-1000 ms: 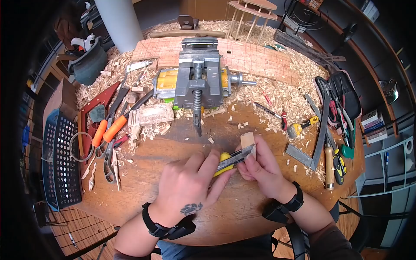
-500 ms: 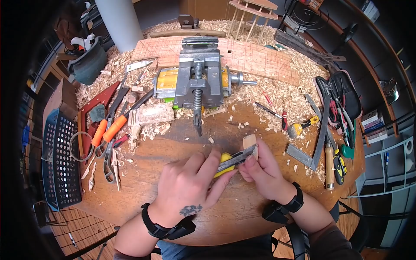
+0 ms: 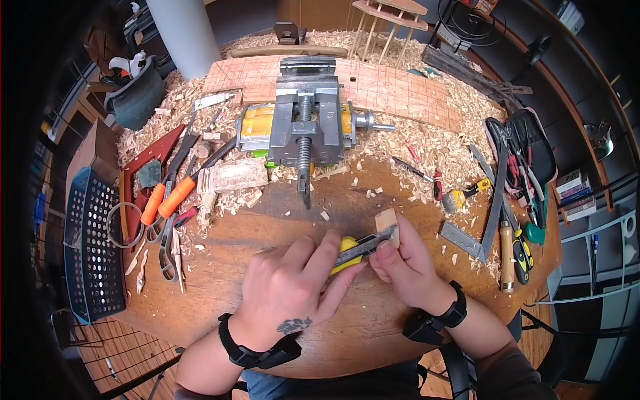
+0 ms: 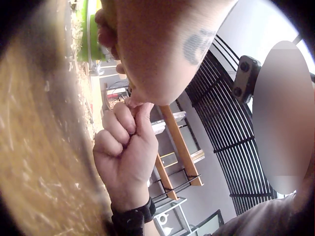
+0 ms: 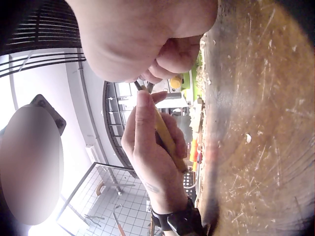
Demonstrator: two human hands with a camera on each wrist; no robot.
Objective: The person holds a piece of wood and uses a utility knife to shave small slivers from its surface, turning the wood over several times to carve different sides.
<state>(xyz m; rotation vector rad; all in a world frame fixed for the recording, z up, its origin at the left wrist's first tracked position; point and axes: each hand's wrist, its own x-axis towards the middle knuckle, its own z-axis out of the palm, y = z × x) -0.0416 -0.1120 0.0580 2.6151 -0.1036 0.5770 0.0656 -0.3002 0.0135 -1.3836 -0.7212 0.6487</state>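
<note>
My left hand, with a dark tattoo on its back, grips a yellow utility knife in the head view. Its grey blade points right and lies across a small pale wood block. My right hand pinches that block, thumb beside the blade tip. Both hands are close together over the front of the table. From the right wrist, the knife's yellow body shows within the left hand's curled fingers, its thumb stretched along the body. The right hand has curled fingers in the left wrist view; the block is hidden there.
A metal vise stands mid-table among wood shavings. Orange-handled tools and scissors lie left, near a blue perforated basket. To the right are a metal square, a wooden-handled tool and a tool pouch.
The wood block and right fingertips have shifted slightly right, and the knife blade has moved a little right with them. Both hands keep their holds.
</note>
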